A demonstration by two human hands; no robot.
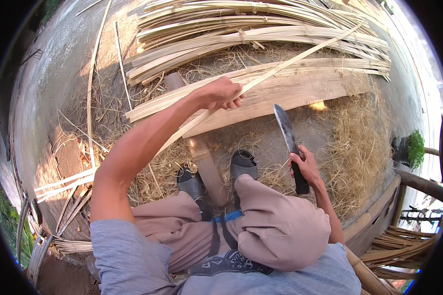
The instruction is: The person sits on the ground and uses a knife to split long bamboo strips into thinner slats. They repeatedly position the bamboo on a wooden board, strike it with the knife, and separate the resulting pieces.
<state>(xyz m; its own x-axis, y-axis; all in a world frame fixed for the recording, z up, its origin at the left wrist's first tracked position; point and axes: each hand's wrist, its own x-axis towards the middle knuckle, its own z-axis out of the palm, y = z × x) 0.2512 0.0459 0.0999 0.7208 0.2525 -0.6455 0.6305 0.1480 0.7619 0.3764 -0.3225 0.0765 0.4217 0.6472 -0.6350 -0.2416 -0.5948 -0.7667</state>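
I read the left hand point(223, 93) as curled closed round a pale strip point(300, 60), and the right hand point(304, 164) as wrapped round the grip of a knife point(285, 129). Key relation: the strip's long axis runs diagonally, lower left to upper right, through the left hand; the knife points up my view, tip leaning left, its blade apart from the strip. Left hand's nearer, being on it; from the right hand, the strip lies up and left. It crosses over the board point(300, 96); I can't tell if they touch. Bundles point(261, 37) lie beyond.
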